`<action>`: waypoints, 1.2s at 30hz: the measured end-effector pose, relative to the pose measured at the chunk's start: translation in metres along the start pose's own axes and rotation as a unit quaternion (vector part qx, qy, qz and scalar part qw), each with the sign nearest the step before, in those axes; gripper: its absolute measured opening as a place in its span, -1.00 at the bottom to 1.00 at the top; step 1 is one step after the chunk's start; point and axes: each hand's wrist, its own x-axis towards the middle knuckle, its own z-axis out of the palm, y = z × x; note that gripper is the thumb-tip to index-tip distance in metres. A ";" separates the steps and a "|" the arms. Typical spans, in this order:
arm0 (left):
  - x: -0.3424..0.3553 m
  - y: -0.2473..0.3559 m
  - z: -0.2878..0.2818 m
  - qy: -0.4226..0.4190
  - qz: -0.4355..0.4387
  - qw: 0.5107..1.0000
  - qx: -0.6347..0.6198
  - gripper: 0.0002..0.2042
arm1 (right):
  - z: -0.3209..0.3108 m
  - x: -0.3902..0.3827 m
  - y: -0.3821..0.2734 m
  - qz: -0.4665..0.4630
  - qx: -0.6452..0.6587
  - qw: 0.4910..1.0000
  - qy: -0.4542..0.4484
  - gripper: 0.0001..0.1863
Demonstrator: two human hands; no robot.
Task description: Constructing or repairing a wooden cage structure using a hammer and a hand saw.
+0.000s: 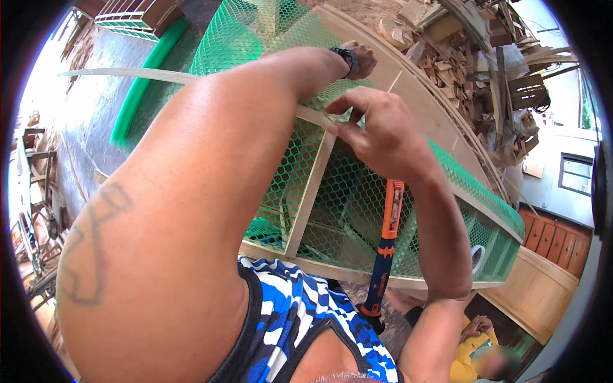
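Note:
Stretched across the view, my left arm ends in a closed left hand (364,59) with a dark watch (348,60) at the wrist. Its fingers curl away from view above the green mesh (281,191), so what they hold is hidden. My right hand (386,124) pinches a small thin piece, perhaps a nail (329,119), at a joint of the pale wooden frame (310,198). That joint is where a crosspiece meets a long strip, with mesh around it. Below my right wrist, an orange and dark blue tool handle (386,246) leans across the frame; its upper end is hidden.
Broken wood scraps (444,73) are heaped beyond the frame at the upper right. A green mesh roll (143,89) lies on the floor at left, near a slatted crate (137,19). Another person in yellow (469,348) sits at lower right, by a wooden panel (533,287).

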 end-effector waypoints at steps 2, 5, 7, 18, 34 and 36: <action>-0.002 -0.012 0.006 0.009 -0.010 1.000 -0.002 -0.65 | 0.003 0.015 0.000 0.015 0.037 0.999 -0.023 -0.77; 0.004 -0.010 0.011 0.031 -0.015 0.999 -0.018 -0.68 | 0.000 0.023 -0.002 0.076 0.038 0.994 -0.072 -0.77; 0.004 -0.010 0.014 0.039 -0.018 0.999 -0.027 -0.70 | 0.005 0.026 0.003 0.078 0.050 0.993 -0.070 -0.78; 0.003 -0.009 0.015 0.041 -0.007 0.999 -0.012 -0.70 | 0.004 0.009 0.013 0.009 0.063 0.998 0.007 -0.86; 0.010 -0.013 0.021 0.042 -0.006 0.999 -0.021 -0.68 | 0.023 -0.009 0.018 -0.074 -0.033 0.990 0.113 -0.88; 0.009 -0.014 0.023 0.049 -0.008 0.999 -0.019 -0.68 | 0.024 -0.008 0.017 -0.075 -0.030 0.990 0.115 -0.88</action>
